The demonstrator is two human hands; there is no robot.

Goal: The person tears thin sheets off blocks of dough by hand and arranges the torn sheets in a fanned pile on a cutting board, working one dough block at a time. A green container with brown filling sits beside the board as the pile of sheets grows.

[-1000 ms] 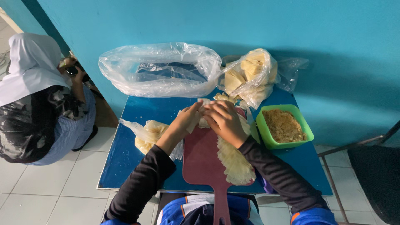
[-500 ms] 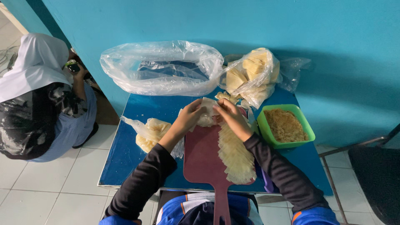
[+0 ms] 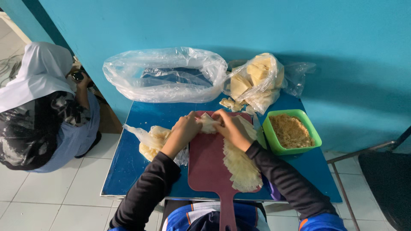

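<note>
right hand point(image 3: 233, 128) edged leftward | both hands pinch pastry sheet point(image 3: 209, 123) (on board point(image 3: 207, 167)) | left hand point(image 3: 185, 128)

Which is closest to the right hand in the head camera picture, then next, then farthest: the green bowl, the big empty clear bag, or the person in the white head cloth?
From the right hand:
1. Green bowl, just to its right.
2. Big clear bag, behind, toward the wall.
3. Person in the white head cloth, far left, off the table.

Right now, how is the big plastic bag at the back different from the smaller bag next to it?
The big clear bag lies open and looks almost empty; the smaller bag is stuffed with pale yellow folded pieces. The big clear bag spreads wide, while the smaller bag bulges in a lump. Both are see-through plastic on the blue table.
</note>
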